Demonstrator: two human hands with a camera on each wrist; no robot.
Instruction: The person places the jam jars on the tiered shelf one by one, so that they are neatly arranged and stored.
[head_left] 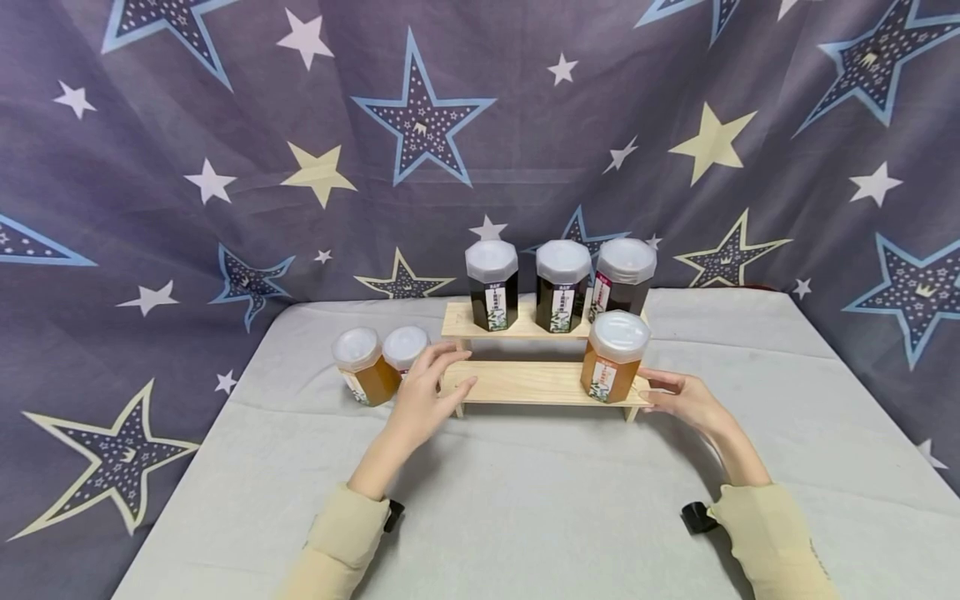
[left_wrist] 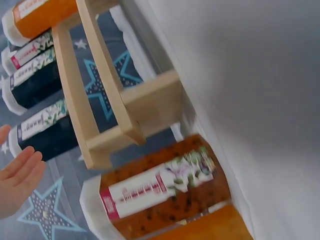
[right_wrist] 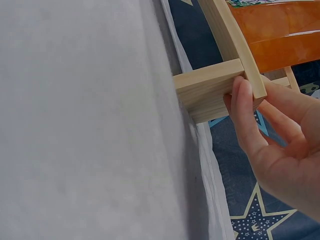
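A two-tier wooden display stand [head_left: 517,383] stands on the table. My right hand [head_left: 686,404] pinches the right end of its lower board; the right wrist view shows the thumb and fingers [right_wrist: 243,107] at the board's end, beside the leg. My left hand [head_left: 427,396] is by the stand's left end, fingers relaxed and holding nothing. On the lower tier, at the right, sits a jar of amber contents [head_left: 617,358]. The upper tier carries three dark jars: the left one [head_left: 492,285], the middle one [head_left: 562,286] and the right one [head_left: 624,275], partly hidden by the amber jar.
Left of the stand, an amber jar [head_left: 366,367] and a second white-lidded jar [head_left: 406,343], partly behind my left hand, stand on the table. A grey-white cloth [head_left: 540,500] covers the table. Behind it hangs a star-patterned curtain [head_left: 525,150].
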